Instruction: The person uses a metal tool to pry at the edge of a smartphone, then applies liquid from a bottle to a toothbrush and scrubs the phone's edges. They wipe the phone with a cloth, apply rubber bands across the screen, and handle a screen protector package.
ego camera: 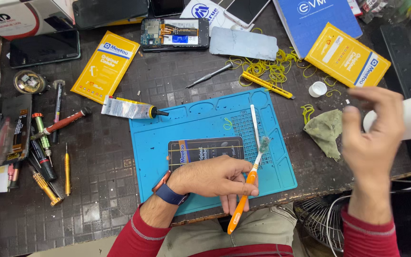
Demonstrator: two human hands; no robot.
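Blue mat (205, 119), edge-side toothbrush (248, 183)

The left hand (212, 177) holds an orange toothbrush (247, 186) over a blue mat (200, 119); the right hand (372, 138) hovers, blurred, near a green rag (325, 131).

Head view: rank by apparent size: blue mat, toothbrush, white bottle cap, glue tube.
1. blue mat
2. toothbrush, closer to the camera, so only apparent
3. glue tube, similar length to it
4. white bottle cap

One camera, worn on my head.
It looks steeply down, close over my workbench (120, 157) and lap; my right hand (374, 143) looks blurred, probably nearest the lens.
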